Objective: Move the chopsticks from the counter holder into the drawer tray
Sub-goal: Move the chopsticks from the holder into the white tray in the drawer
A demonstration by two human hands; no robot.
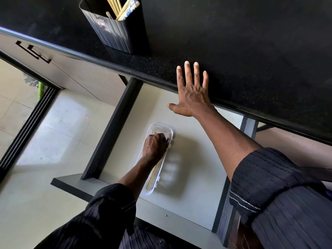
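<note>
A black ribbed holder point(115, 27) stands on the black counter point(233, 42) and has several chopsticks point(122, 7) sticking out of it. Below, the drawer point(188, 108) is pulled out, with a white oblong tray point(152, 190) lying in it. My left hand point(155, 146) is down inside the tray, fingers closed around chopsticks point(154, 174) whose pale shafts lie along the tray's length. My right hand point(192, 92) rests flat on the counter's front edge with fingers spread, holding nothing.
The drawer has dark grey side walls point(115, 126) and a pale floor. A cupboard front with a black handle point(34, 51) is at the left. Tiled floor point(59, 126) and a sliding door track point(27, 128) lie beyond.
</note>
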